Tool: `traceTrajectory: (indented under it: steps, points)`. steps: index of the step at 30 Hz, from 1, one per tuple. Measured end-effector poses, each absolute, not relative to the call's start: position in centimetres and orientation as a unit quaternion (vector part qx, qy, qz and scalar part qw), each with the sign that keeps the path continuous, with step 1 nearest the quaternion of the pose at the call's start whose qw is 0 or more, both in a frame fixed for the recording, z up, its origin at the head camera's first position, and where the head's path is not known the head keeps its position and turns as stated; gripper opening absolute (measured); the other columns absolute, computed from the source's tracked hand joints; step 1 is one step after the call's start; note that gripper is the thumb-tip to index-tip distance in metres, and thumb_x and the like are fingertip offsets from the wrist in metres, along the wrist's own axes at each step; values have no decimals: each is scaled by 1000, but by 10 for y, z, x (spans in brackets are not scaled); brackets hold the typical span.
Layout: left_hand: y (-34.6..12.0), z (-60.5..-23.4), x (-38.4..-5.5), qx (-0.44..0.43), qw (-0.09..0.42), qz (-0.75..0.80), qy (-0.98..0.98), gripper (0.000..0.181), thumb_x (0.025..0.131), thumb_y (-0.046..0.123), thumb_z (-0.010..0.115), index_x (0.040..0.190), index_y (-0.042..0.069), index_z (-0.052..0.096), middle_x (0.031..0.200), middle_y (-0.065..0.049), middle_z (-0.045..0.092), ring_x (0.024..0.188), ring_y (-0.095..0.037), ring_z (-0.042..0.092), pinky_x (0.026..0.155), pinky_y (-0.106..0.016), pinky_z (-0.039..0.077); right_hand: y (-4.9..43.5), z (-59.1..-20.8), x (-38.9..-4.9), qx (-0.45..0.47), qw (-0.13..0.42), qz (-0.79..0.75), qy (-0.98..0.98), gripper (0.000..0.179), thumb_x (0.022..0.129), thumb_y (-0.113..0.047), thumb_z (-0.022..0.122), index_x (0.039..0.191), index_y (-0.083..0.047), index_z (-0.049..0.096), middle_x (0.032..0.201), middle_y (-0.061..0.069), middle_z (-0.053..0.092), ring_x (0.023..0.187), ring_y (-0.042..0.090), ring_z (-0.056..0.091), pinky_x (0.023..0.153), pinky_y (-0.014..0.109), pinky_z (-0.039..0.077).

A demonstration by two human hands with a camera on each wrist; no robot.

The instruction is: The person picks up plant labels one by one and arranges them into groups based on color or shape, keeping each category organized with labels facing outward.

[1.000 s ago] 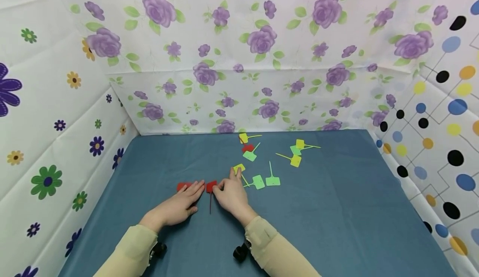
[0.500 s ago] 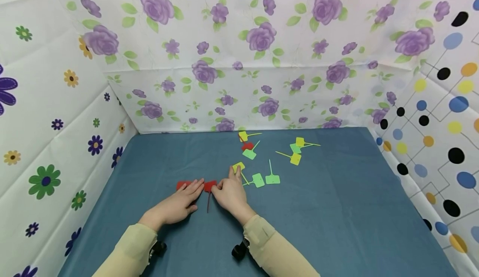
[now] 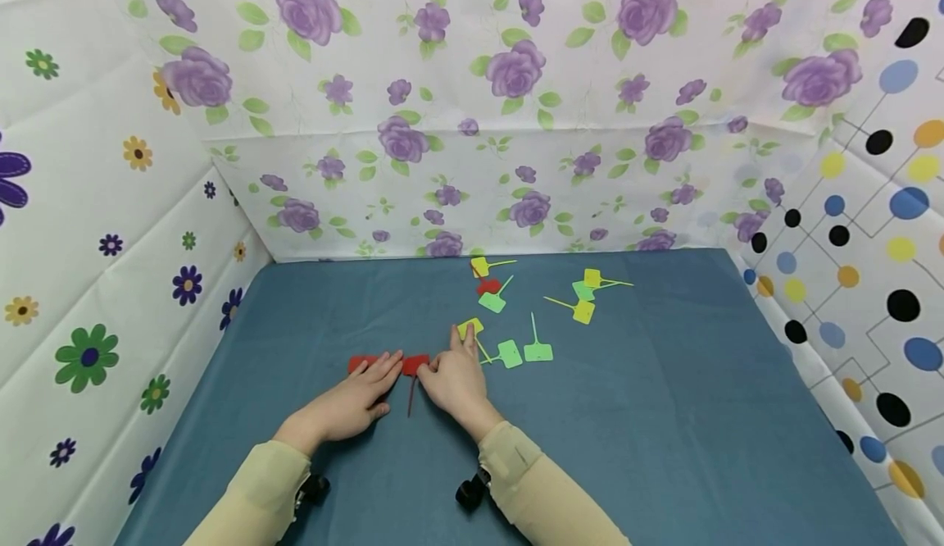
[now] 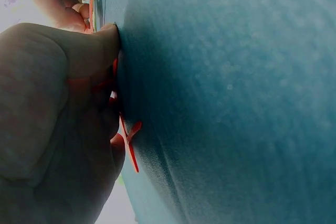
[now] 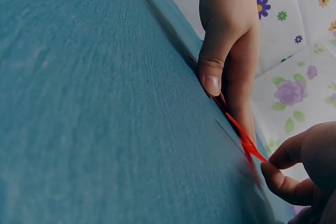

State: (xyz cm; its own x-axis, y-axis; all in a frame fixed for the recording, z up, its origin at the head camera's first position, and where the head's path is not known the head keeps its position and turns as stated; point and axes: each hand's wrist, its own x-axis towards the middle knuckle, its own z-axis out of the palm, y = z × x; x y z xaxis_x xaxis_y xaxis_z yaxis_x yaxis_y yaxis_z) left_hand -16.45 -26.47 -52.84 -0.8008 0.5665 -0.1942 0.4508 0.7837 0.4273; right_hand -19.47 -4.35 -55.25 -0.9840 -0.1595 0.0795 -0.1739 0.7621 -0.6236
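Room over cloth (image 3: 701,415) on R, grn/yel tags (image 3: 538,353) in way ctr, backdrop (image 3: 479,169) behind

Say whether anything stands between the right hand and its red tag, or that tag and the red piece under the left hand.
Nothing visible blocks the right hand; it pinches the red tag. Fingertips of the left hand lie between that tag and what shows of the red piece.
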Motion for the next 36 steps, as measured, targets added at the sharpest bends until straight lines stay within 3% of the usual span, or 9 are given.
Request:
traceTrajectory:
  steps: [7, 15, 25, 36]
  points:
    - [-266, -531, -165, 275, 157, 187, 930, 70, 110, 16, 62, 169, 2, 27, 177, -15, 17, 163, -40, 16, 130, -62, 12, -39, -553, -194, 95, 20, 334, -938, 38, 99, -33, 69, 72, -11, 84, 164, 29, 41, 161, 48, 16, 125, 58, 35]
    - [-266, -533, -167, 283, 150, 195, 927, 71, 109, 16, 63, 169, 0, 28, 177, -17, 19, 162, -42, 17, 129, -64, 13, -34, -551, -194, 102, 31, 343, -933, 36, 98, -31, 69, 75, -9, 85, 163, 32, 40, 160, 50, 16, 127, 58, 30]
    - [-264, -527, -167, 276, 150, 168, 934, 72, 108, 16, 66, 168, 1, 30, 177, -16, 21, 161, -40, 20, 130, -63, 8, -32, -555, -193, 111, 50, 371, -921, 24, 97, -27, 72, 77, -15, 72, 164, 33, 37, 160, 52, 15, 127, 59, 27]
    - [-259, -523, -166, 264, 150, 168, 938, 68, 110, 21, 64, 167, 1, 33, 176, -15, 23, 161, -40, 22, 130, -63, 8, -22, -548, -194, 110, 49, 402, -908, 23, 100, -30, 73, 81, -17, 72, 167, 30, 35, 161, 49, 13, 124, 62, 33]
